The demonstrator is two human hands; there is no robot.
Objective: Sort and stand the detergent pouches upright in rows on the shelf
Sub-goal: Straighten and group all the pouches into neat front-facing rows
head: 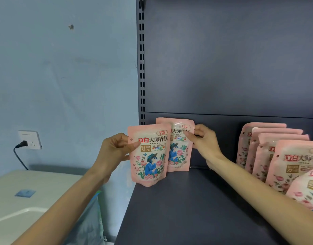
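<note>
pink and glossy, the front pouch [148,154] is sitting in my left hand [115,149]. i am pinching its left edge, thumb on the printed face and fingers behind. it is standing upright just right of the slotted upright [141,68], at the near left of the dark shelf [187,209]. i cannot tell whether its bottom is touching the board.

behind it, a little further right of the slotted upright, the rear pouch [178,147] is standing on the shelf close to the back panel [223,59]. my right hand [203,140] is gripping its right edge, thumb in front and fingers curled round the side. the front pouch is overlapping and hiding the rear one's left part.

well to the right of the slotted upright, a row of pouches [268,152] is leaning one behind another. my right forearm is crossing the shelf between that row and the pair i am holding.

left of the slotted upright, on the blue wall [63,68], a white socket [30,139] is carrying a black plug [22,144]. below and left of the slotted upright, a white cabinet top [28,183] is bearing a blue sticker [25,193].
</note>
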